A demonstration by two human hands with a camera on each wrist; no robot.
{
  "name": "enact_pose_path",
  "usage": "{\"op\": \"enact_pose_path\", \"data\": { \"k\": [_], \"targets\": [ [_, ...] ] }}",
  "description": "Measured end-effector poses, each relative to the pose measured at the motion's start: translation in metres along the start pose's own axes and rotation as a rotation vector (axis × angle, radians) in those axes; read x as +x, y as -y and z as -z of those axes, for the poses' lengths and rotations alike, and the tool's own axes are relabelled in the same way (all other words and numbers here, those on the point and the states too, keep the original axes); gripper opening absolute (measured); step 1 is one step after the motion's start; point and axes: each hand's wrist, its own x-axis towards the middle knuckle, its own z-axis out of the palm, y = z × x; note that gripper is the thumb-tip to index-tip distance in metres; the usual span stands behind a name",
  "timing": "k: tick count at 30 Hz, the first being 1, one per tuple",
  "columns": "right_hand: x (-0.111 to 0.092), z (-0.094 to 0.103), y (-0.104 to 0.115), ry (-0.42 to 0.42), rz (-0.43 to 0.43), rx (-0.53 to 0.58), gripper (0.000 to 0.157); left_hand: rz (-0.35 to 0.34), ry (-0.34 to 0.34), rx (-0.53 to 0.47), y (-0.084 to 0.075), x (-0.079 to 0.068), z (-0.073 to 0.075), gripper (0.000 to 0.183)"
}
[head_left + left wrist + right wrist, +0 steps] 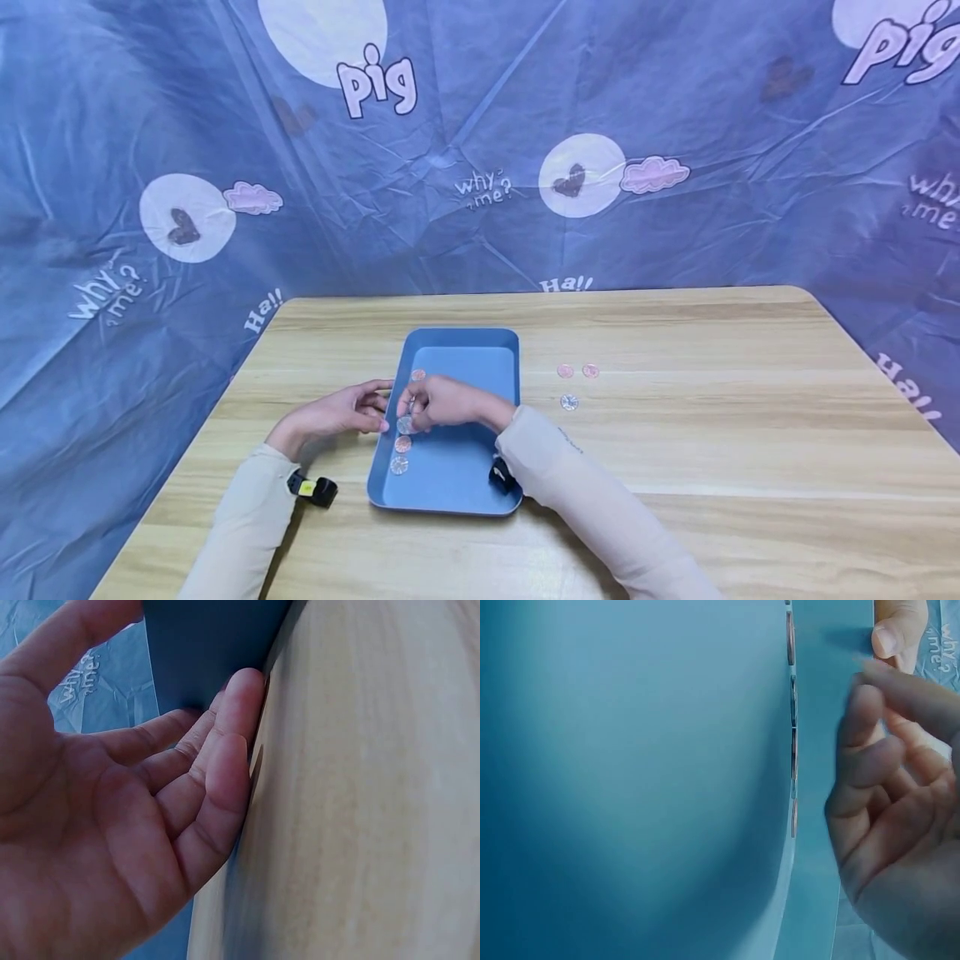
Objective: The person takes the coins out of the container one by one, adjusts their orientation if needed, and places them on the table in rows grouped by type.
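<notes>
A blue rectangular tray (487,433) lies on the wooden table. My left hand (341,417) holds its left side, the thumb over the rim and curled fingers (238,701) against the outer wall. Inside, my right hand (442,402) hovers over a row of coins along the left side, its thumb and index fingertips close together. A silver coin (406,425) lies just below those fingertips, with a copper coin (402,444) and another silver coin (399,465) nearer me. Farther back is a copper coin (418,375). Whether anything is between the right fingertips is unclear.
To the right of the tray, two copper coins (577,371) and a silver coin (569,402) lie on the table (750,433). A blue printed cloth (480,208) hangs behind the table and along its sides.
</notes>
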Motion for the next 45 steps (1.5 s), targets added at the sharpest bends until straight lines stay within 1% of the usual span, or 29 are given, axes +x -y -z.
{"op": "enact_pose_path", "data": {
  "k": [3, 8, 14, 17, 21, 24, 28, 32, 38, 45],
  "targets": [
    [0.0, 0.002, 0.004, -0.019, -0.018, 0.058, 0.025, 0.003, -0.001, 0.015, 0.0, 0.0, 0.001, 0.084],
    [-0.002, 0.004, 0.011, -0.057, -0.052, 0.142, 0.023, 0.003, 0.0, 0.016, 0.0, 0.0, 0.001, 0.084],
    [-0.006, 0.007, 0.026, -0.112, -0.089, 0.24, 0.021, -0.016, 0.026, -0.013, -0.001, 0.001, 0.0, 0.081],
    [-0.009, 0.008, 0.033, -0.15, -0.12, 0.299, 0.022, -0.014, 0.028, -0.017, -0.001, 0.002, 0.0, 0.081],
    [-0.014, 0.009, 0.044, -0.187, -0.136, 0.376, 0.024, -0.005, 0.016, -0.017, -0.002, 0.003, 0.0, 0.081],
    [-0.018, 0.011, 0.051, -0.195, -0.142, 0.431, 0.024, -0.001, 0.008, 0.001, -0.003, 0.002, 0.0, 0.078],
    [-0.023, 0.014, 0.06, -0.192, -0.138, 0.477, 0.025, 0.002, 0.005, 0.017, -0.003, 0.001, 0.0, 0.067],
    [-0.027, 0.02, 0.07, -0.212, -0.11, 0.463, 0.026, 0.003, 0.007, 0.005, -0.001, 0.001, 0.0, 0.064],
    [-0.035, 0.031, 0.079, -0.229, -0.096, 0.404, 0.029, 0.004, 0.013, 0.01, -0.001, -0.001, 0.0, 0.077],
    [-0.049, 0.045, 0.077, -0.259, -0.091, 0.361, 0.027, 0.011, 0.0, 0.019, -0.003, -0.001, -0.001, 0.082]
  ]
}}
